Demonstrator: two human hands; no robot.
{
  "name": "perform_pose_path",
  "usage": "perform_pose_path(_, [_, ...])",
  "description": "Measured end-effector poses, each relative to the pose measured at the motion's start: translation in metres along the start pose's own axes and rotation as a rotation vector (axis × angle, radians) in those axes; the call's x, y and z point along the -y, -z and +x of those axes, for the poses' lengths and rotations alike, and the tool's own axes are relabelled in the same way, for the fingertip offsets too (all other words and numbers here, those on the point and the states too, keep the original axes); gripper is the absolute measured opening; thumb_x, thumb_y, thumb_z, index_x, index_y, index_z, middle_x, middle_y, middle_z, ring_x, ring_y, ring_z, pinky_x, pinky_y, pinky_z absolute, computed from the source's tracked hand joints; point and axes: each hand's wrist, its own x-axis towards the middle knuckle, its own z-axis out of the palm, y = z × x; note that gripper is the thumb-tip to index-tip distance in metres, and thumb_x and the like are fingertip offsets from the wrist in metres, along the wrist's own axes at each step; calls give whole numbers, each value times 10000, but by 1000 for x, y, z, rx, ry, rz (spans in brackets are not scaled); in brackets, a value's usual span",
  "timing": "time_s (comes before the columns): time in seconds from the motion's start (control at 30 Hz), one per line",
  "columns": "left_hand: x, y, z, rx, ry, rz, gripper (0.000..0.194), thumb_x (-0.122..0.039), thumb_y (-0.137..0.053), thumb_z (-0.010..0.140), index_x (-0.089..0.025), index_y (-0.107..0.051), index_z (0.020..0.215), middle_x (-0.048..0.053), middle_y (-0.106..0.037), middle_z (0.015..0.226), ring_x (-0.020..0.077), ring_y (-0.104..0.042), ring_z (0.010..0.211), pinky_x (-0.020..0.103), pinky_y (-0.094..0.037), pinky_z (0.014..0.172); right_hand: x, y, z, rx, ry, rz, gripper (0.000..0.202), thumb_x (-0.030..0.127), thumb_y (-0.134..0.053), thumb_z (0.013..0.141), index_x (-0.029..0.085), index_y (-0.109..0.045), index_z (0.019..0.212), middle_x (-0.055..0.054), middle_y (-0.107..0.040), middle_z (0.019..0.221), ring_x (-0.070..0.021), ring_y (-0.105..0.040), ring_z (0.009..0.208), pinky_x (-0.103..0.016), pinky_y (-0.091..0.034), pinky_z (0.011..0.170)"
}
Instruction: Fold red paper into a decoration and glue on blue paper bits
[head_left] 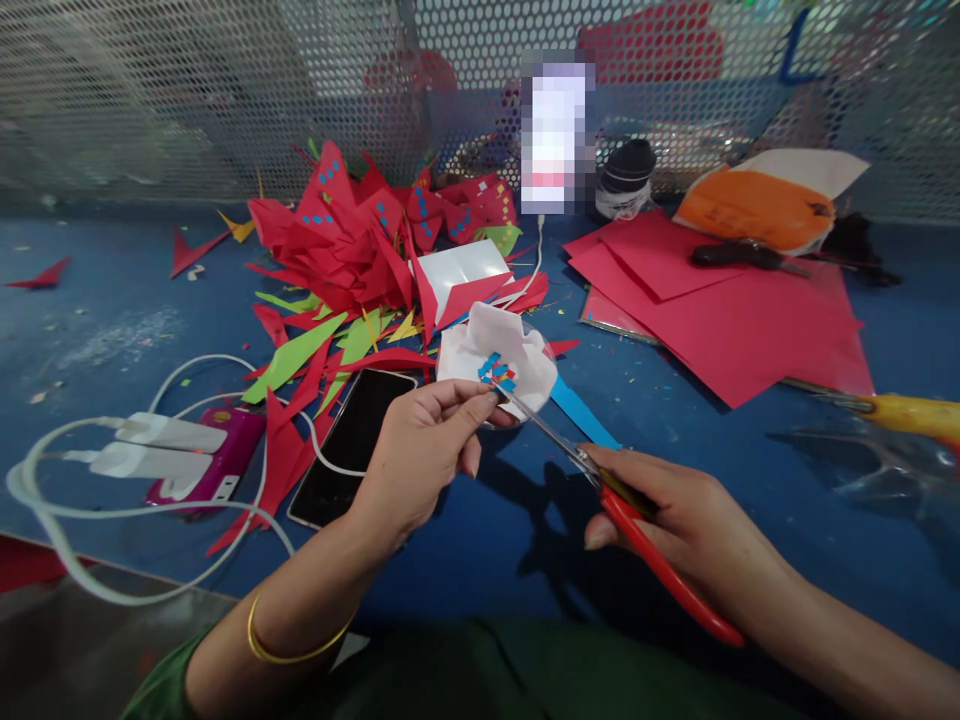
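Observation:
My right hand (667, 500) is wrapped round the red-handled scissors (652, 560), whose blades point up and left to my left fingertips. The thumb and forefinger of my left hand (427, 440) are pinched at the blade tips, and what they hold is too small to make out. Just beyond the fingertips, a white paper-lined dish (529, 360) contains small blue and red paper bits (495, 371). A blue paper strip (585, 412) lies on the table, right of the dish.
Red folded pieces (345, 240) and green scraps (296, 355) lie at back left. A black phone (349, 440), white cables (56, 530) and a purple power bank (240, 450) are left. Red sheets (720, 330), an orange packet (757, 205) and a yellow-handled tool (911, 415) lie right.

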Motion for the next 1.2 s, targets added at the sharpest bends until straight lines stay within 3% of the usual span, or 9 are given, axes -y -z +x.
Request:
perform_pose_path(0.3, [-1, 2, 0, -7, -3, 40, 144, -272, -684, 856, -132, -690, 823, 56, -757, 802, 1, -459, 358, 121, -227, 323, 0, 2, 1, -33, -20, 1, 146, 416, -704, 817, 272, -706, 846, 41, -721, 802, -152, -671, 716, -229, -523, 673])
perform_pose_path(0.47, [-2, 1, 0, -11, -3, 43, 157, -285, -709, 836, -131, -682, 818, 36, -735, 748, 7, -458, 364, 129, -222, 330, 0, 3, 2, -31, -9, -10, 211, 473, -705, 815, 288, -728, 914, 39, -709, 774, -156, -657, 689, -241, -522, 653])
perform_pose_path(0.87, [-4, 1, -1, -33, -19, 116, 125, -264, -682, 859, -144, -693, 823, 14, -712, 689, 14, -435, 370, 154, -257, 350, 1, 3, 3, -19, -19, -9, 266, 529, -668, 836, 274, -736, 875, 31, -706, 711, -157, -634, 644, -252, -514, 617])
perform_pose_path(1.03, [-2, 1, -1, -53, -51, 66, 155, -307, -700, 851, -154, -693, 826, 20, -732, 761, 10, -442, 379, 152, -243, 348, 1, 2, 1, -66, -20, -16, 404, 613, -670, 797, 260, -723, 985, 40, -617, 630, -141, -559, 567, -231, -434, 494])
perform_pose_path(1.2, [-2, 1, -1, -57, -82, 15, 124, -274, -690, 851, -151, -685, 836, 25, -735, 765, 5, -432, 368, 149, -232, 337, 1, 3, -1, -79, -3, -80, 500, 627, -710, 762, 274, -690, 1116, 23, -669, 724, -158, -597, 611, -253, -471, 533])
